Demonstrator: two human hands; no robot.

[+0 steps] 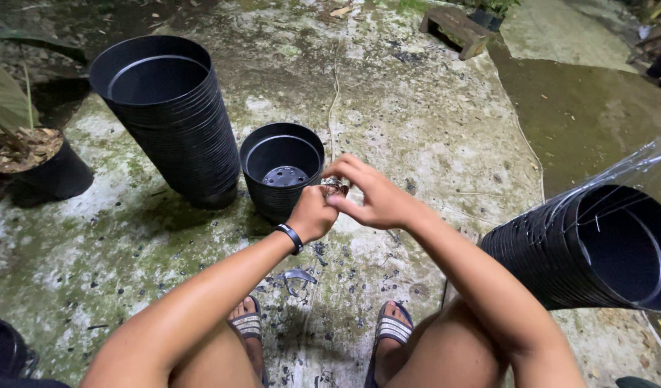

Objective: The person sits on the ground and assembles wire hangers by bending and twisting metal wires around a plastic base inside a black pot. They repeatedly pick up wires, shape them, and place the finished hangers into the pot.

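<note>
My left hand (pixel 313 213), with a black band on its wrist, is closed in a fist around a small metal tool (pixel 335 187) in front of me. My right hand (pixel 373 195) meets it from the right, its fingers pinching the same small thing; most of it is hidden. Just beyond the hands stands a short stack of black plastic pots (pixel 281 170), upright, its holed bottom visible. A tall leaning stack of black pots (pixel 173 118) stands to its left.
A long stack of black pots in clear plastic wrap (pixel 596 248) lies on its side at my right. A potted plant (pixel 39 162) stands at the left edge, a wooden stool (pixel 456 29) at the back. Black plastic bits litter the mossy concrete by my sandalled feet (pixel 248 325).
</note>
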